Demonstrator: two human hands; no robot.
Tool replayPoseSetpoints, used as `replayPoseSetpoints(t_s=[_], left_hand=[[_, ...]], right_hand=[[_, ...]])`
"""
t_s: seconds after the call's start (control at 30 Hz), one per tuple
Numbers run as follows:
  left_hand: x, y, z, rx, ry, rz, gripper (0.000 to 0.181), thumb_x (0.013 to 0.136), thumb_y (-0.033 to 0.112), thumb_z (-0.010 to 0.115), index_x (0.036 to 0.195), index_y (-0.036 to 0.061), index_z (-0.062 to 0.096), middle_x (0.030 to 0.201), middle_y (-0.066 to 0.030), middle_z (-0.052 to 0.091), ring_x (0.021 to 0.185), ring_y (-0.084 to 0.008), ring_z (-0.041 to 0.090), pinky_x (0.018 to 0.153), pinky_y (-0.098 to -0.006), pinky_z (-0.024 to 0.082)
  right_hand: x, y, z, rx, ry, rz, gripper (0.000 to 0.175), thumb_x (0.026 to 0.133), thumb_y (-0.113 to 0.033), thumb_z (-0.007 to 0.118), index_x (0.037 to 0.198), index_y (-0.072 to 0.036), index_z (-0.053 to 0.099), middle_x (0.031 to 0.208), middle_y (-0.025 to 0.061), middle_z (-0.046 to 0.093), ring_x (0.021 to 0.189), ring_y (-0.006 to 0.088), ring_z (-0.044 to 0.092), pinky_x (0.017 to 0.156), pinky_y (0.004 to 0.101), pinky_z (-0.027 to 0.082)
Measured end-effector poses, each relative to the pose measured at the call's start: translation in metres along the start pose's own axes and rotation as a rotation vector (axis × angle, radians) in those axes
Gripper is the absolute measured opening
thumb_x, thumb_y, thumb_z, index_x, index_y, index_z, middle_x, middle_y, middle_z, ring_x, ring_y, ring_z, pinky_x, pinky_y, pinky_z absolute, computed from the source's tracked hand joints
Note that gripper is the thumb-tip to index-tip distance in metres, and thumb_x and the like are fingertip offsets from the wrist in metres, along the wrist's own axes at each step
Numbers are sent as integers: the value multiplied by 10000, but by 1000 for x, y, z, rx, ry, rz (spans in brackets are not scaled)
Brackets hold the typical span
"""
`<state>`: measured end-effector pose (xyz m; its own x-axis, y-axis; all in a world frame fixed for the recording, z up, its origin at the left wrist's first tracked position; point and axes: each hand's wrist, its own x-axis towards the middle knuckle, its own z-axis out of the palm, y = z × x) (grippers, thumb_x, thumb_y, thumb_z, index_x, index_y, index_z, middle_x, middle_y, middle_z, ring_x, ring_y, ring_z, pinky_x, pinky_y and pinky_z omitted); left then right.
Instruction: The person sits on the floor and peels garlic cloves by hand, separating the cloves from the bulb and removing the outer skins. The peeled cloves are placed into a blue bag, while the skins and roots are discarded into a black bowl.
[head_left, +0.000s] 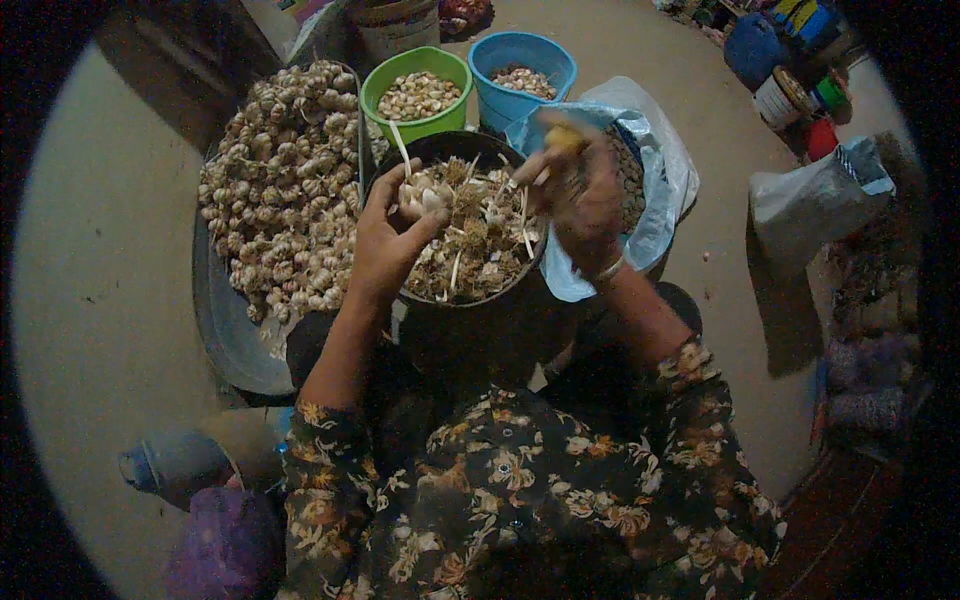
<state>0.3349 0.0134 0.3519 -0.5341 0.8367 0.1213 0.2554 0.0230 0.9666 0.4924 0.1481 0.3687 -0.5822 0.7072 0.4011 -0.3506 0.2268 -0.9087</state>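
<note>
My left hand grips a garlic bulb with a pale stalk standing up from it. Under it is a dark round pan with garlic skins, root tufts and stalks in it. At the pan's right side my right hand is blurred by motion, with something small and yellowish at its fingers; what it is cannot be told. Behind the pan, a green bucket and a blue bucket hold loose garlic cloves. A large heap of whole garlic bulbs lies in a metal tray at the left.
A bluish plastic bag with dark contents stands open beside the pan. Farther right are a white bag, a red container and other household items. A purple bag and a dark blue container are at lower left.
</note>
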Motion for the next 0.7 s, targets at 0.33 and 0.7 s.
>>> replayPoseSetpoints(t_s=[0.33, 0.7], left_hand=[[3, 12, 8, -56, -62, -10, 577, 754, 107, 702, 1250, 9, 424, 1063, -97, 584, 955, -148, 572, 844, -276, 461], [3, 8, 9, -229, -26, -199, 509, 733, 173, 680, 1171, 45, 454, 944, -66, 554, 834, -151, 567, 752, -284, 482]], right_hand=[[195, 84, -77, -295, 317, 65, 557, 892, -333, 554, 1304, -7, 369, 972, 167, 597, 756, 244, 594, 686, 404, 492], [21, 50, -50, 903, 157, 822, 418, 950, -329, 446, 1163, 31, 423, 1055, 193, 517, 945, 295, 553, 868, 372, 476]])
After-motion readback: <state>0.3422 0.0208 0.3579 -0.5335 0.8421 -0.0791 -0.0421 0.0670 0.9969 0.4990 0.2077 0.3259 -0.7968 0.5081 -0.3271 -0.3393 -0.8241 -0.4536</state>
